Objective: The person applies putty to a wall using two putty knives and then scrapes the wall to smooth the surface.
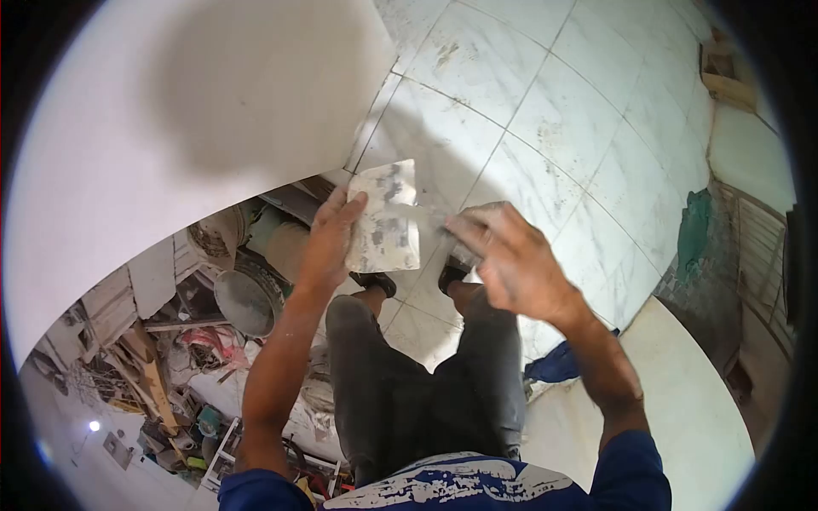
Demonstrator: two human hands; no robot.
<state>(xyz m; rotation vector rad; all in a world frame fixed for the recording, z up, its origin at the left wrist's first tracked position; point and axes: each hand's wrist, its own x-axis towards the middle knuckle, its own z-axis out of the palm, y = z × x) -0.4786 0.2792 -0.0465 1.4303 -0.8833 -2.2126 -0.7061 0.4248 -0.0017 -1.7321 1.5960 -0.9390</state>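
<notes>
My left hand is closed on the left edge of a flat rectangular plate, off-white with grey smears and a notch or pale strip across its middle. To the right of the plate, my right hand is raised with curled fingers and slightly blurred. Its fingers are wrapped round something that points toward the plate; a pale, blurred blade-like shape shows between the two, too smeared to make out.
Marble-look tiles with dirt marks lie ahead. A white surface fills the upper left. Buckets, wood pieces and debris crowd the lower left. A blue cloth and a green cloth are on the right.
</notes>
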